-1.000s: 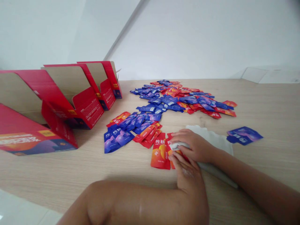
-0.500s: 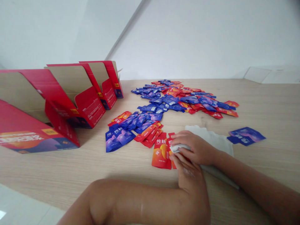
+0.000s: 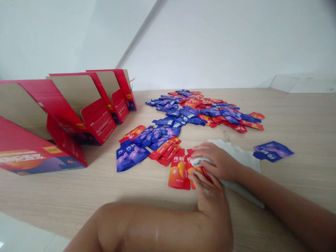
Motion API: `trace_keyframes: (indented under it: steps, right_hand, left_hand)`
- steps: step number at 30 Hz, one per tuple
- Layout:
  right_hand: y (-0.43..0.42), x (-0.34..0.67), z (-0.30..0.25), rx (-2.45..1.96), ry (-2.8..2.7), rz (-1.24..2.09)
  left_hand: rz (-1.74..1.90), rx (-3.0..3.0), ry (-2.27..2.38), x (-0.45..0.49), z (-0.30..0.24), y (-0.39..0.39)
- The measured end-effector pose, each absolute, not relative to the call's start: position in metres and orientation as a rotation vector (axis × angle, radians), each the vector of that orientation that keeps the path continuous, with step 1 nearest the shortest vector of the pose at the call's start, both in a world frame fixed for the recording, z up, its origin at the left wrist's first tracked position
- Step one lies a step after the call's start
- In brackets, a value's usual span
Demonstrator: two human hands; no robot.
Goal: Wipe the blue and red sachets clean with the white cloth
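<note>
My right hand (image 3: 216,161) grips a bunched white cloth (image 3: 201,161) and presses it on the upper part of a red-orange pouch (image 3: 189,168) lying flat. Just below it, my left hand (image 3: 210,191) rests with its fingers stretched over the lower part of that pouch, partly covering it. Close on the left lies another red-orange pouch (image 3: 177,172), face up. A larger white cloth (image 3: 240,154) is spread under my right wrist. Beyond it a single blue-purple pouch (image 3: 273,151) lies by itself.
Left of my hands, blue and red pouches (image 3: 133,155) overlap in rows. A big mixed heap of pouches (image 3: 210,112) covers the table's back middle. Several red cartons (image 3: 98,120) with open flaps stand along the left. A white wall (image 3: 236,42) rises behind the table (image 3: 147,185).
My right hand and the bunched cloth have shifted slightly up from my left fingers, uncovering more of the red pouch. The whole view has moved a little.
</note>
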State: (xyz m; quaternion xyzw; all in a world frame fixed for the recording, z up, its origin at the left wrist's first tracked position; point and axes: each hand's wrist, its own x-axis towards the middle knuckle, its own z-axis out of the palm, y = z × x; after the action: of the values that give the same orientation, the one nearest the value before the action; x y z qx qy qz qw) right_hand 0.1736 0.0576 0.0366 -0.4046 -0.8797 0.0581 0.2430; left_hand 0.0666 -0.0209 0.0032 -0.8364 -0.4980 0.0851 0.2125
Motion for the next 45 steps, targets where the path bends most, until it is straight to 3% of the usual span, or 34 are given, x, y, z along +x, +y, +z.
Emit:
trace_keyframes:
  steps: [10, 20, 29, 38, 45]
  right_hand:
    - [0.072, 0.186, 0.027, -1.259, -2.405, 0.09]
    - [0.055, 0.168, 0.037, -1.043, -2.44, 0.172]
    - [0.072, 0.185, 0.027, -1.247, -2.378, 0.081]
    - [0.054, 0.167, 0.038, -1.032, -2.4, 0.227]
    - [0.069, 0.181, 0.029, -1.217, -2.37, 0.139]
  left_hand:
    - [0.284, -2.327, -1.371, 0.066, 0.002, -0.022]
    - [0.221, -2.318, -1.397, 0.065, 0.006, -0.021]
    - [0.17, -2.335, -1.426, 0.067, -0.001, -0.022]
    - [-0.01, -2.369, -1.491, 0.066, 0.002, -0.022]
    - [-0.018, -2.406, -1.505, 0.067, 0.001, -0.022]
